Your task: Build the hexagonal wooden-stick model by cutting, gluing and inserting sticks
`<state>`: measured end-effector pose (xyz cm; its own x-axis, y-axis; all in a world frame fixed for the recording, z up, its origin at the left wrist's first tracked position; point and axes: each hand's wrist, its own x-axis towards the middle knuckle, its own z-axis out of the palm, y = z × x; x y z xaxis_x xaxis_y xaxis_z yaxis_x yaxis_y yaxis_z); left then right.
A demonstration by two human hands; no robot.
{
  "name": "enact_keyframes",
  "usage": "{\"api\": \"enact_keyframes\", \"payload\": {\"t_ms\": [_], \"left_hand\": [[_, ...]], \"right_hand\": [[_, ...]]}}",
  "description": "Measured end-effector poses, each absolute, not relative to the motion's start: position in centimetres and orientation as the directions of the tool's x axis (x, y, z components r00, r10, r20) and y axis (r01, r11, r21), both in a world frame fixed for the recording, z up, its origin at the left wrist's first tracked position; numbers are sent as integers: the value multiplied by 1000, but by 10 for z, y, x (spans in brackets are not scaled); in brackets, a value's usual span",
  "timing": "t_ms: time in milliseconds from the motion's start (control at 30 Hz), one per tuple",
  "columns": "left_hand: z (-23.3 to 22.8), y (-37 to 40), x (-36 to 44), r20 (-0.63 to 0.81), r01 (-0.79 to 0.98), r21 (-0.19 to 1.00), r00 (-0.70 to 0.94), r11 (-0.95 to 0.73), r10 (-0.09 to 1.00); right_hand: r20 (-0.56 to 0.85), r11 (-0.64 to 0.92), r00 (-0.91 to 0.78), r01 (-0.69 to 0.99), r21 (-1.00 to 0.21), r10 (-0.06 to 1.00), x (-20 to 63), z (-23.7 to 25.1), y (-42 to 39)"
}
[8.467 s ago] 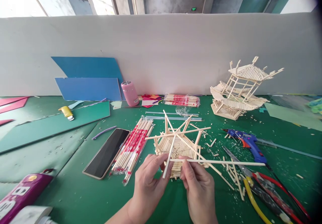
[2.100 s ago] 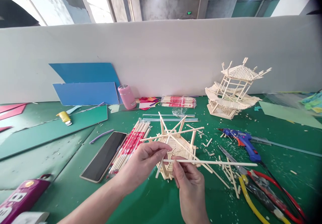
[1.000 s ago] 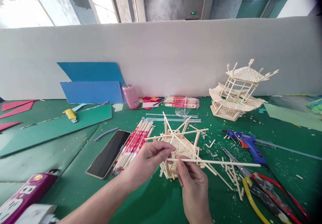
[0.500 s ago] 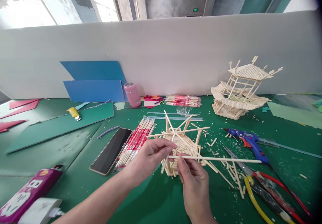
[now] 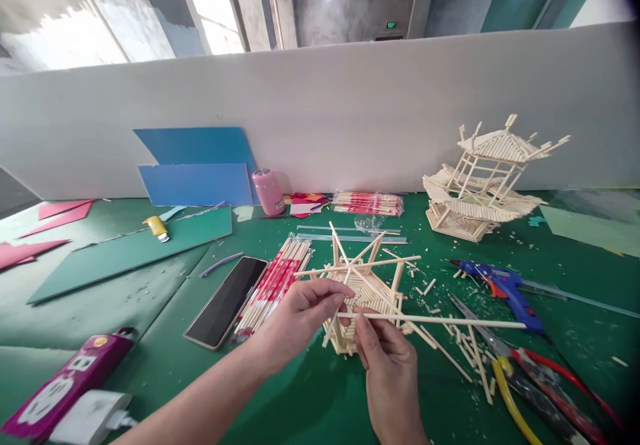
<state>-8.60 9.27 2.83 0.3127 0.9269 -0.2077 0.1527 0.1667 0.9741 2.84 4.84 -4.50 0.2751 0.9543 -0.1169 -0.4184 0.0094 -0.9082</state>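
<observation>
A hexagonal frame of wooden sticks (image 5: 367, 288) stands on the green mat (image 5: 310, 398) in front of me, with loose sticks poking up from it. My left hand (image 5: 295, 318) pinches a short stick (image 5: 330, 328) that slants down against the frame's near corner. My right hand (image 5: 387, 365) pinches the left end of a long thin stick (image 5: 440, 321) that runs level to the right, above the mat. Both hands meet at the frame's front edge.
A finished stick pagoda (image 5: 487, 178) stands at the back right. A blue glue gun (image 5: 505, 285), pliers with yellow and red handles (image 5: 530, 385) and stick offcuts lie to the right. A phone (image 5: 226, 302) and wrapped chopstick packs (image 5: 273, 285) lie left; a pink bottle (image 5: 269, 192) stands behind.
Over the frames my left hand moved up from the frame's front to pinch the slanting short stick. My right hand kept the long stick level. The view has drifted slightly left.
</observation>
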Motion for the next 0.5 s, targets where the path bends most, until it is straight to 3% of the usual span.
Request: {"api": "enact_keyframes", "payload": {"t_ms": [333,500], "left_hand": [[31,91,-89,-163,249,965,314,85,935],[34,94,-97,-16,453,880,333,-145,943]], "right_hand": [[-108,15,278,-407,-913,954,26,-52,52],[-143,57,390,-458,-887,910,17,-48,53]]}}
